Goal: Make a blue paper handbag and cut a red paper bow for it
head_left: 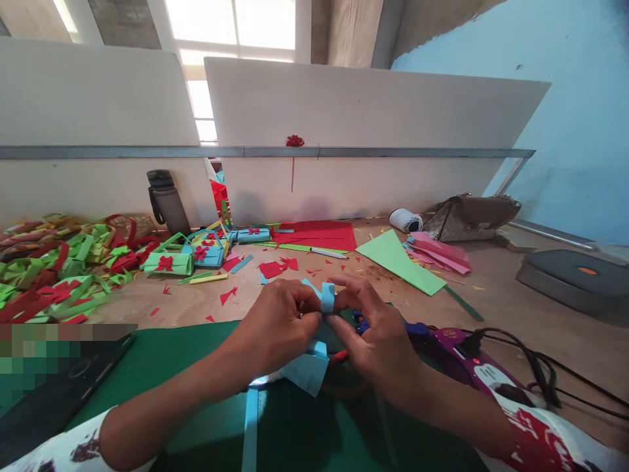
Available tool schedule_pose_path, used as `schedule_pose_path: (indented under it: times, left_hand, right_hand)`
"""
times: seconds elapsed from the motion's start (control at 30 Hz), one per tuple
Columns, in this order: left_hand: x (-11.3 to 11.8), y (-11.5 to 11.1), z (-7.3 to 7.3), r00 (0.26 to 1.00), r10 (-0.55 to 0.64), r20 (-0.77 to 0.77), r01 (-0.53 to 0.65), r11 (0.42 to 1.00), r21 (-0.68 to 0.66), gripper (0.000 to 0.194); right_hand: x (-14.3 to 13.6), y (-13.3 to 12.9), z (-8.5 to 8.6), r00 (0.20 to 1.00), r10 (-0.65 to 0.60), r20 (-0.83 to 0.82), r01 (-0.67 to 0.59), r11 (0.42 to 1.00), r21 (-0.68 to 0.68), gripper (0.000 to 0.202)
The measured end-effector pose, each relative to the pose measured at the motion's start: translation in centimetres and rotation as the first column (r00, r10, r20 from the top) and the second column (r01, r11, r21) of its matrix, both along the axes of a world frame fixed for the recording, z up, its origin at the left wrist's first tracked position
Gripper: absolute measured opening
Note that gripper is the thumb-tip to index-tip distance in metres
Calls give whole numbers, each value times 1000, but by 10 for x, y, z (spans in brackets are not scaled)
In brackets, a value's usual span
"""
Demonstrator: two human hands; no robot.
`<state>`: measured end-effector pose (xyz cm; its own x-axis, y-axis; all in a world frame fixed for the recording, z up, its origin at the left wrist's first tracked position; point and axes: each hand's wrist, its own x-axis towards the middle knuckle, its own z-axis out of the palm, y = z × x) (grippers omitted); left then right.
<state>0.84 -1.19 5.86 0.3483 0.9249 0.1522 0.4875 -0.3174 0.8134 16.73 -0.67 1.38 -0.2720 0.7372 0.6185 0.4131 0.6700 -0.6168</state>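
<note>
Above the green mat (pixel 196 380), my left hand (pixel 282 321) and my right hand (pixel 376 328) meet at a looped light blue paper strip (pixel 327 297). The left fingers pinch its left side, while the right thumb and fingers close on its right side. Just below them is a folded light blue paper piece (pixel 307 372), partly covered by my left hand. An orange-red curved item (pixel 338 357) shows under my right hand, too hidden to name. A flat light blue strip (pixel 250 426) lies on the mat near me.
Small paper bags with red bows (pixel 170 263) and a heap of coloured paper pieces (pixel 59 275) lie left. A bottle (pixel 168 203) stands behind. Green paper (pixel 403 262), a pen (pixel 329 253), a purple power strip (pixel 472 360) and cables (pixel 535 364) are around.
</note>
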Motion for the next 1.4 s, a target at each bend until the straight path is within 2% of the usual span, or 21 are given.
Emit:
schedule_pose_path:
  times: [0.2, 0.5, 0.73, 0.93, 1.0, 1.17, 1.4]
  left_hand:
    - [0, -1, 3, 1000, 6, 30, -5, 999, -40, 14]
    - [-1, 0, 2, 1000, -7, 11, 7, 1000, 3, 15]
    - [-1, -2, 2, 997, -25, 80, 25, 1000, 0, 16]
    - [-4, 2, 4, 996, 22, 81, -20, 999, -32, 17]
    - [-4, 3, 5, 995, 58, 82, -52, 997, -63, 16]
    - [-2, 1, 5, 991, 51, 126, -43, 997, -62, 14]
    - [2, -2, 1, 989, 80, 127, -72, 995, -64, 12]
  right_hand:
    - [0, 0, -3, 1000, 10, 20, -10, 1000, -5, 46]
    - [2, 0, 3, 1000, -16, -9, 16, 1000, -8, 49]
    - [6, 4, 4, 1000, -21, -3, 21, 999, -36, 48]
    - [6, 4, 6, 999, -34, 24, 34, 999, -32, 51]
    - [7, 4, 9, 999, -42, 25, 42, 999, -25, 47]
    - [6, 3, 13, 999, -15, 43, 16, 1000, -27, 14]
    - [4, 2, 13, 1000, 18, 8, -17, 998, -68, 5]
